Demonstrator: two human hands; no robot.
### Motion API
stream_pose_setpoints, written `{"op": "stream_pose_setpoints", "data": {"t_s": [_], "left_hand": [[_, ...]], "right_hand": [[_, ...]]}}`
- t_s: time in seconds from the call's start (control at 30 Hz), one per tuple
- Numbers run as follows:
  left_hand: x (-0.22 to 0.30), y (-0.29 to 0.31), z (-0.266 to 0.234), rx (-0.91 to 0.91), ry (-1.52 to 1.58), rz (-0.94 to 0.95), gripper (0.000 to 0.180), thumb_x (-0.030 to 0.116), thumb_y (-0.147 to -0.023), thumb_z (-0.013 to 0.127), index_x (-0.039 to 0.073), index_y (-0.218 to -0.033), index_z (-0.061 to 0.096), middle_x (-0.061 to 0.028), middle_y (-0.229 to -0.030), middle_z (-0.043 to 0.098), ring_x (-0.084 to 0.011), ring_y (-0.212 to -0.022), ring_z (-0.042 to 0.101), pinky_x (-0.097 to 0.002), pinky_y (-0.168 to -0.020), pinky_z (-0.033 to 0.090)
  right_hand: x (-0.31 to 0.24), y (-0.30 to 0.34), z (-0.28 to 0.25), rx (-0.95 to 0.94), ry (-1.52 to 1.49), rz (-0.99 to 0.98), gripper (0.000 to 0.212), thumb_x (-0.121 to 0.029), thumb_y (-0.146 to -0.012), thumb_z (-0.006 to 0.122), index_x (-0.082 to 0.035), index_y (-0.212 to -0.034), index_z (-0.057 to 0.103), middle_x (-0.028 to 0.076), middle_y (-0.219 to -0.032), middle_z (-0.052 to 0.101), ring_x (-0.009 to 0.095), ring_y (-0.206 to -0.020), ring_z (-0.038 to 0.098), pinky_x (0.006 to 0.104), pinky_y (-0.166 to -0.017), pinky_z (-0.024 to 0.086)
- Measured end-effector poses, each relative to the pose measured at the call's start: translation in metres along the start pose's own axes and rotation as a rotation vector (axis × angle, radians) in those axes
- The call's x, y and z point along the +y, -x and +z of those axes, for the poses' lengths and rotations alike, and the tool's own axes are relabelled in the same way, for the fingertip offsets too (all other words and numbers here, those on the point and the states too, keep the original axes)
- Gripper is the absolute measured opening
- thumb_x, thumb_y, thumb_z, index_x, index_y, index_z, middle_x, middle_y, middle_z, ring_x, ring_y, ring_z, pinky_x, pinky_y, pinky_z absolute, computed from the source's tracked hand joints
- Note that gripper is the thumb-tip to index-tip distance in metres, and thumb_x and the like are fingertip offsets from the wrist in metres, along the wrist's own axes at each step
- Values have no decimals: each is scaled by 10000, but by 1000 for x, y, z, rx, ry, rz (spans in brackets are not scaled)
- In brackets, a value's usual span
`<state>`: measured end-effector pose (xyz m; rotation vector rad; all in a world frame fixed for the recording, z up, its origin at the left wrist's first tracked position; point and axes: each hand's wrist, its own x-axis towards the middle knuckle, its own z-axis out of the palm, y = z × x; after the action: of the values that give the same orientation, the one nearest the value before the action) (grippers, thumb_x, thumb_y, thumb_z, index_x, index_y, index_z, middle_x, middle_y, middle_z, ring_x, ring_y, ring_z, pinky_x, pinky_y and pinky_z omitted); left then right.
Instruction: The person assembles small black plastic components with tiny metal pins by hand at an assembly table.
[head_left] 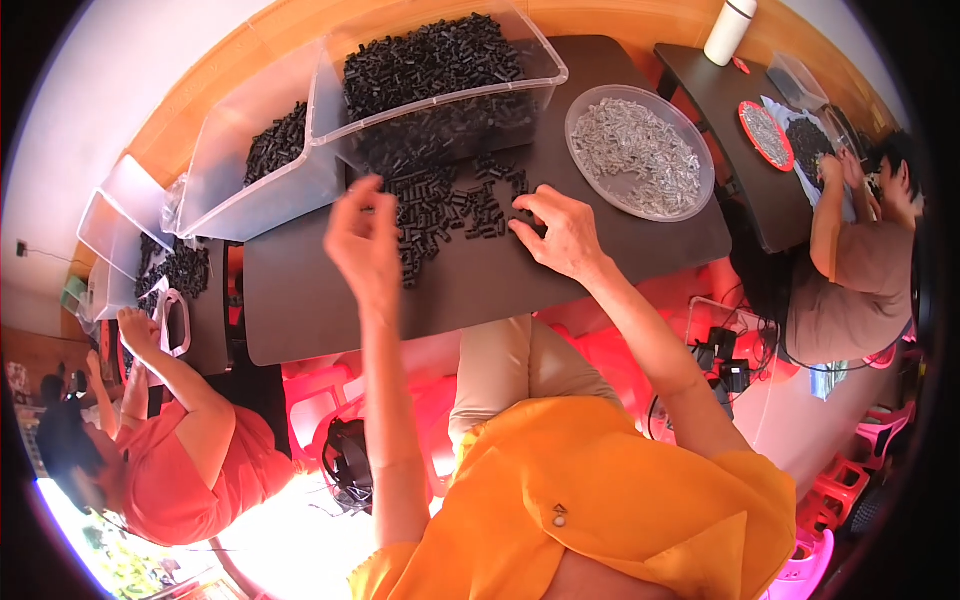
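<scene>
A large rectangular translucent plastic bin (440, 107), heaped with black pieces, stood at the back of the dark brown table (300, 300). Directly in front of this bin, small black cylindrical plastic pieces (440, 205) lay in a loose spread on the tabletop.

The left hand (362, 240) was raised before the bin's left part, over the left edge of the spread, its fingers curled inward; blur hid whether it held anything. The right hand (555, 230) was in front of the bin's right end, beside the spread, with thumb and forefinger curved and a little apart; whether a piece sat between their tips could not be told.

Right of the bin stood a shallow round translucent plastic bowl (600, 182) of slim silvery pieces (635, 150). Just left of the bin was a second rectangular translucent container (265, 208), partly filled with black pieces. Well apart from the bin, a co-worker in a red shirt (225, 465) sat to its left and another in a brownish shirt (850, 290) to its right.
</scene>
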<state>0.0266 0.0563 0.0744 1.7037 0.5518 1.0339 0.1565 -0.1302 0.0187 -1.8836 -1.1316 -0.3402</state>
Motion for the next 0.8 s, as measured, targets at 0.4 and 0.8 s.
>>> {"op": "stream_pose_setpoints", "data": {"t_s": [0.4, 0.8], "left_hand": [[-34, 80, 41, -278, 72, -270, 182, 8, -811, 618, -4, -991, 643, -4, -769, 583, -45, -604, 516, -186, -531, 443], [-28, 81, 39, -518, 180, -174, 326, -65, -735, 651, -8, -1055, 633, -72, -964, 607, -99, -733, 600, -212, -645, 505]], "right_hand": [[3, 2, 7, -136, 121, -108, 158, -51, -702, 674, -23, -849, 626, 83, -785, 557, 252, -691, 581, 351, -596, 487], [-25, 10, -15, -223, -498, 182, 88, 48, -735, 626, -1, -809, 626, 46, -774, 592, 98, -653, 580, 229, -578, 455]]}}
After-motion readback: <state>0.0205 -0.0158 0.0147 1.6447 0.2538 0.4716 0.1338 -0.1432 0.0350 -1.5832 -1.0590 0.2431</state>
